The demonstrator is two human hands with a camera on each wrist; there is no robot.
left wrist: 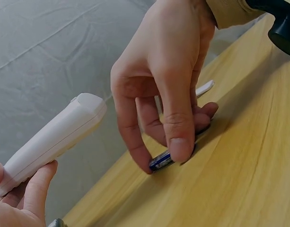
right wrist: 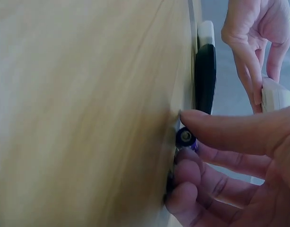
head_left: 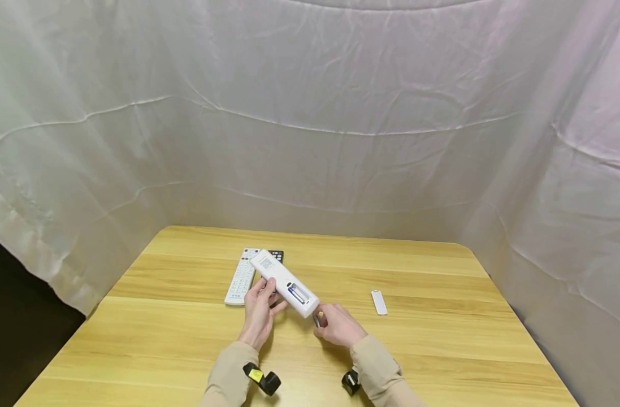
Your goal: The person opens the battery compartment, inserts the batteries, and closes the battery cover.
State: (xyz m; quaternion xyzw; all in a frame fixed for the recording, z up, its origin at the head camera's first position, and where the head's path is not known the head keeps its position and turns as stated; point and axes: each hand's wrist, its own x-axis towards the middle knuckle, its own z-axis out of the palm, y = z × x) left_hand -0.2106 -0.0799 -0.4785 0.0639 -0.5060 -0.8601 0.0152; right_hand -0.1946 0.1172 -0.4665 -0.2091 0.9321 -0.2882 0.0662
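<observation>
My left hand (head_left: 259,312) holds a white remote control (head_left: 274,271) tilted above the table, its back facing up. The battery compartment is uncovered, and a blue battery (head_left: 297,293) lies inside it. To the right of the remote's lower end, my right hand (head_left: 340,325) pinches a second blue battery (left wrist: 162,161) between thumb and fingers, close over the tabletop. Seen from the right wrist, one round end of this battery (right wrist: 186,137) shows under the thumb. The remaining fingers of that hand are curled near the wood.
A white remote (head_left: 237,284) covered in buttons lies on the wooden table (head_left: 162,339) at the left, beside a black remote (head_left: 277,255) partly hidden by the held one. A small white battery cover (head_left: 378,302) lies to the right. Grey curtains (head_left: 340,164) surround the table.
</observation>
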